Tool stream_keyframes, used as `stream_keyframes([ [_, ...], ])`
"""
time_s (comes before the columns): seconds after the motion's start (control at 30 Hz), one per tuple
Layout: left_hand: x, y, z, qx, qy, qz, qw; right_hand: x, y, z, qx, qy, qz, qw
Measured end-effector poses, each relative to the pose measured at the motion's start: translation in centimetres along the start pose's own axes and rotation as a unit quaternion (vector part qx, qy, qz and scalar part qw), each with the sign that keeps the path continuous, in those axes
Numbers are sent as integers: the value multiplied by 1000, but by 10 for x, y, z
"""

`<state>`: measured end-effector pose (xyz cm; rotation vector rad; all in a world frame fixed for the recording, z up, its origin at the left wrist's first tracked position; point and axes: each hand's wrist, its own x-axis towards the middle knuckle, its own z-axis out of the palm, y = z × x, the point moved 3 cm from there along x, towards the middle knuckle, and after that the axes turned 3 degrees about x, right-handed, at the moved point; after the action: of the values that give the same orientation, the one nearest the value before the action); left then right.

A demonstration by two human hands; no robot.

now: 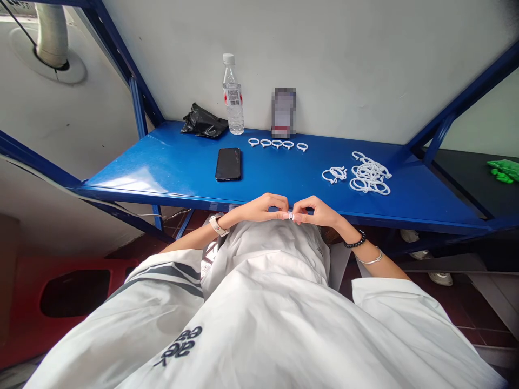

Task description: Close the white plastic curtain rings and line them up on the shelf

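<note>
My left hand (pixel 272 207) and my right hand (pixel 315 210) meet in front of the table's near edge, above my lap. Between their fingertips is a small white plastic piece (pixel 291 215), pinched from both sides; most of it is hidden by the fingers. White plastic rings (pixel 277 143), each with a small tab, lie in a row at the back of the table. To the right lie a small group of white rings (pixel 334 174) and a larger tangled heap of white open rings (pixel 370 174).
The blue metal table (pixel 178 167) stands against a pale wall. On it are a dark phone (pixel 228 164), a water bottle (pixel 234 102), a crumpled black plastic bag (pixel 204 122) and an upright blurred-out screen (pixel 283 113). Blue frame bars slope up at both sides. A red stool (pixel 28 297) is at lower left.
</note>
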<state>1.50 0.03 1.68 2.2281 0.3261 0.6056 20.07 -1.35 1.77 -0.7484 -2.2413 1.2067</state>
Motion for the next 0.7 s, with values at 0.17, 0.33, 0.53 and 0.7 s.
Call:
stream_keyframes([
  [0.17,-1,-1,0,5,-1,5,1000,0,-1,0,4,0,-7,1000],
  [0.33,0,-2,0,7,1,1,1000,0,1,1,-4,6,5,1000],
  [0.53,-1,-3,1,1,9,-9,1000,0,2,-1,20,12,14,1000],
  [0.7,-6,7,-18,47,115,-9,992,0,7,-2,20,50,29,998],
])
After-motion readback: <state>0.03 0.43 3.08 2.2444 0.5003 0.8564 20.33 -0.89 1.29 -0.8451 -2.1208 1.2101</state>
